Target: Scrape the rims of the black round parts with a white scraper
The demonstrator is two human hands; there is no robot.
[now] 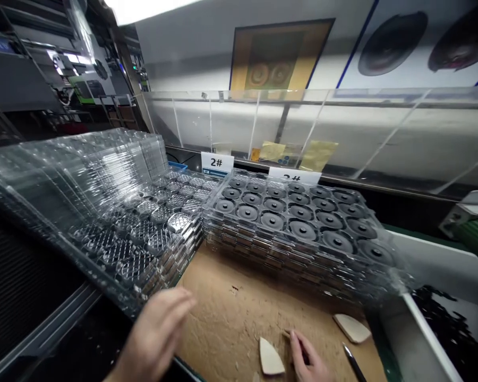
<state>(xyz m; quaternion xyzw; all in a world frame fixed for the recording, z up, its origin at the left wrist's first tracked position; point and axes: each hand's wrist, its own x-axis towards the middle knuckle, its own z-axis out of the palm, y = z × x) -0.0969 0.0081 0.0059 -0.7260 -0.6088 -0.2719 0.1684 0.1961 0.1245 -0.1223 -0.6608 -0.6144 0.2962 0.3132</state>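
Note:
My left hand is blurred at the bottom left, fingers spread and holding nothing, just in front of a tall stack of clear plastic trays filled with silver mesh-faced discs. My right hand rests low on the brown cardboard work surface, between two pale wedge-shaped pieces. Its fingers are curled, and whether they pinch something small is hidden. A black-handled pointed tool lies right of it. Behind stands a stack of clear trays holding round black speaker parts in rows.
White "2#" label cards stand behind the stacks, in front of a clear acrylic guard with yellow papers behind it. A white-edged bin sits at the right, and dark shelving and machinery fill the upper left.

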